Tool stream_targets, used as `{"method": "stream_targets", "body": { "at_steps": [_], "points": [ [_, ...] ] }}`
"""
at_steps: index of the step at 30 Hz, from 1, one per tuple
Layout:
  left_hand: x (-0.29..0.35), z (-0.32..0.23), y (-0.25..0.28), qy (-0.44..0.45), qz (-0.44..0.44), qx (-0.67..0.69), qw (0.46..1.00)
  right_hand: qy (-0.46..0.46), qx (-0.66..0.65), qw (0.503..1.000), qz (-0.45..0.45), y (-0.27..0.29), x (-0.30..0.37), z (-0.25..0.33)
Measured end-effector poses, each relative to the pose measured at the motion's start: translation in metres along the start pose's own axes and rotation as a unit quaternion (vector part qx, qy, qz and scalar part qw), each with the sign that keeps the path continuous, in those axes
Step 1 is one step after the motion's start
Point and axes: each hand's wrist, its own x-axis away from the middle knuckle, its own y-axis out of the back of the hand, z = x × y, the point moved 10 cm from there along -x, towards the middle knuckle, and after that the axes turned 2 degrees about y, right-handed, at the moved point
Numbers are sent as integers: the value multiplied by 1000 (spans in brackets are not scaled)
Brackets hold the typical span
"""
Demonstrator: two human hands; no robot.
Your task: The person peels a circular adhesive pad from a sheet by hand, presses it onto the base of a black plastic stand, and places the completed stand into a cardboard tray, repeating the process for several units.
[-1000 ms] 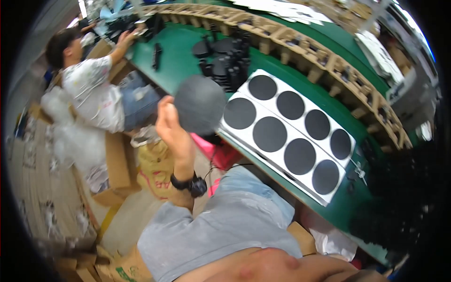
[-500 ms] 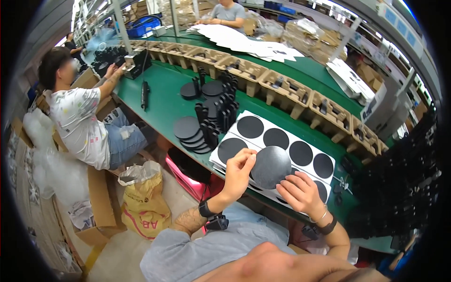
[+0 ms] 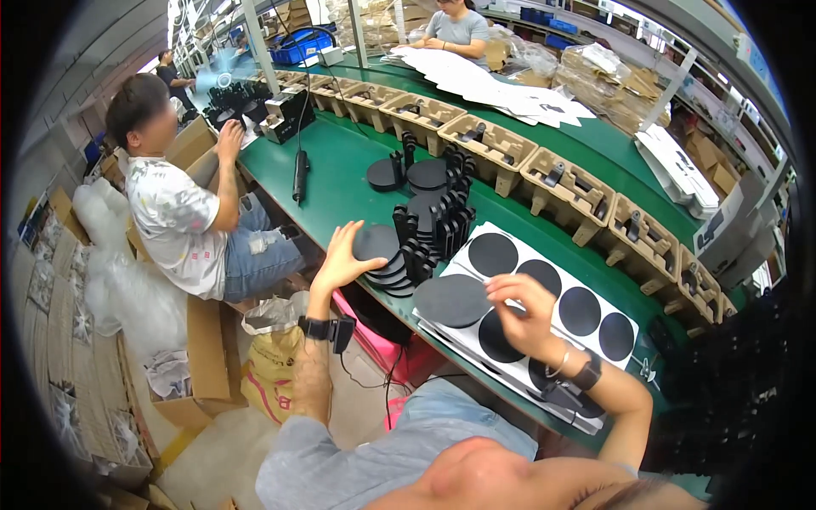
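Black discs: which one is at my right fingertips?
The disc over the white sheet's left corner: its rim meets your right hand's fingertips, unlike the others.

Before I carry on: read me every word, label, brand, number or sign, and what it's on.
Yellow sack: dark and red printing, wording not copied here.
Co-worker's white shirt: coloured marks, too small to read.
Black disc at the right hand: no lettering visible.
Elsewhere: too small or blurred.
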Motion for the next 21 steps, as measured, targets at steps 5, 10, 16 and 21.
{"method": "stream_targets", "body": {
  "at_steps": [5, 10, 16, 21],
  "points": [
    [-13, 7, -34, 9, 213, 30, 976, -125, -51, 990, -37, -16, 30, -58],
    [-9, 2, -22, 4, 155, -16, 988, -246, -200, 946, -72, -42, 44, -90],
    [1, 16, -8, 78, 137, -96, 983, -246, -183, 950, -52, -59, 40, -81],
    [9, 24, 3, 98, 52, -113, 987, -251, -186, 947, -76, -65, 41, -88]
  ]
}}
